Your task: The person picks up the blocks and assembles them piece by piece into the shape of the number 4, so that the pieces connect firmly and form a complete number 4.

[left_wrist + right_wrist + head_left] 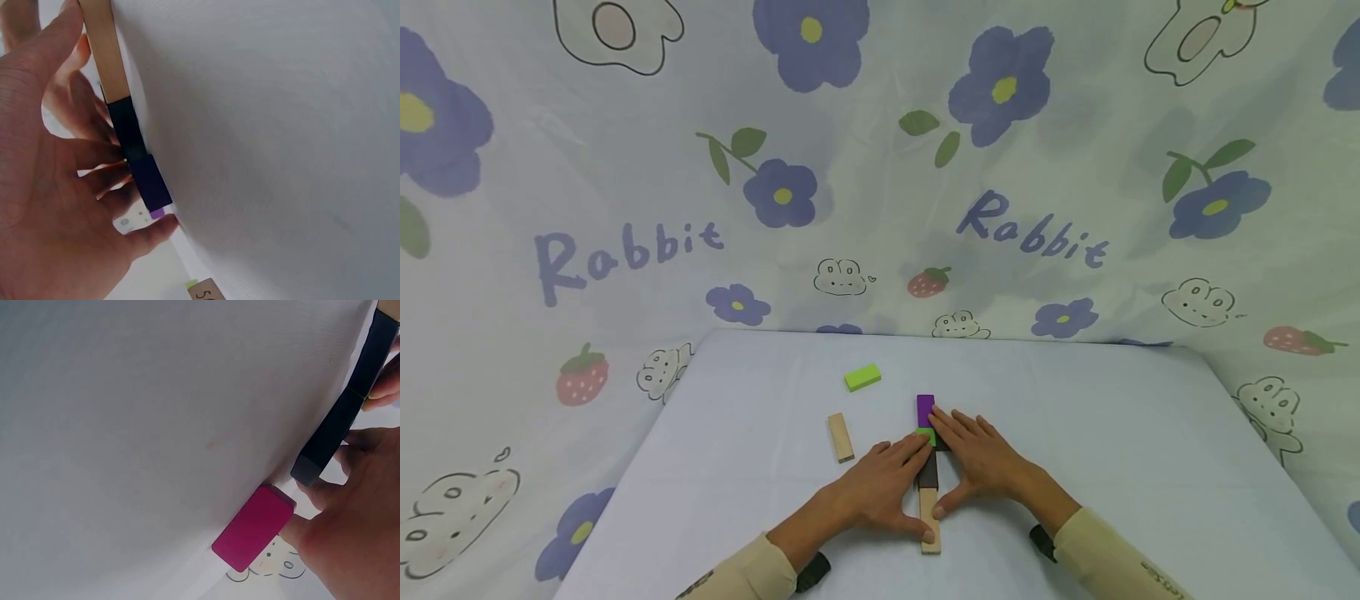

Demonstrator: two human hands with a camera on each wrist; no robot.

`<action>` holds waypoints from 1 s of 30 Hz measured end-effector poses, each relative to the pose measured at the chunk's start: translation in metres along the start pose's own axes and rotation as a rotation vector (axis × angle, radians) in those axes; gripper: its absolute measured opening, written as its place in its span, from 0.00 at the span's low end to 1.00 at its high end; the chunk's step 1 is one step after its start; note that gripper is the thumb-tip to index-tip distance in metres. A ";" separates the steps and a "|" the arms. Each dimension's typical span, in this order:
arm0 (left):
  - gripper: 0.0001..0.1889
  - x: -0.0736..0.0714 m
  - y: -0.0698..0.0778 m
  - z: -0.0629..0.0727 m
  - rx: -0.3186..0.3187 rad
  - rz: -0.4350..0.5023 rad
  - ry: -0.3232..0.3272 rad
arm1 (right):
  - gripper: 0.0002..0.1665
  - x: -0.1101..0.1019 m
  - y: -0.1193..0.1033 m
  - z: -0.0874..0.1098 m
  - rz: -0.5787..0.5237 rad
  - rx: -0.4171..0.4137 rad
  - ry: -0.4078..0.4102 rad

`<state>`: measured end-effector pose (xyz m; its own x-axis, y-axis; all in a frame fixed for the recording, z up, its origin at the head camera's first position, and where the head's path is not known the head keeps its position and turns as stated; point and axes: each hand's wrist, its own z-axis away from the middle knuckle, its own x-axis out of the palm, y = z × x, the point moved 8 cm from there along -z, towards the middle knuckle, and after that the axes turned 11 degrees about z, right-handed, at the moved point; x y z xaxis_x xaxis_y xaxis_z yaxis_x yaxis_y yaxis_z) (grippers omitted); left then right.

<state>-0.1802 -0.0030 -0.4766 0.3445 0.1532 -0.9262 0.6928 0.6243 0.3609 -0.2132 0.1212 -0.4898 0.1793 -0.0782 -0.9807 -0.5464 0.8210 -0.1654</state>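
Note:
A line of small blocks runs away from me between both hands: a plain wooden block (929, 542) nearest, then a dark block (927, 473), a bright green one (928, 437) and a purple one (925, 407). My left hand (883, 487) lies along the left side, its thumb by the wooden block (107, 59) and its fingers reaching over the green one. From the right, my right hand (985, 458) touches the line with outstretched fingers, the fingertips at the purple block. Another dark block (325, 437) shows by the right fingers, partly hidden in the head view.
Left of the line, a loose wooden block (841, 437) lies on the white table (760, 500). Farther back is a lime green block (862, 377). A patterned cloth (880, 200) with flowers and rabbits hangs behind the table.

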 end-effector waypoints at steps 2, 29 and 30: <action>0.61 0.000 0.000 0.000 0.001 -0.003 0.000 | 0.82 -0.001 0.000 0.000 -0.004 0.001 0.001; 0.61 -0.002 -0.001 0.000 0.012 0.001 -0.006 | 0.82 -0.001 -0.001 0.001 -0.009 0.000 -0.030; 0.61 -0.002 0.000 0.000 0.013 0.000 -0.008 | 0.82 -0.001 -0.001 0.001 -0.012 0.000 -0.033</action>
<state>-0.1807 -0.0037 -0.4752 0.3495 0.1475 -0.9253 0.7006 0.6146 0.3626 -0.2119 0.1215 -0.4889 0.2127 -0.0691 -0.9747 -0.5441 0.8202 -0.1769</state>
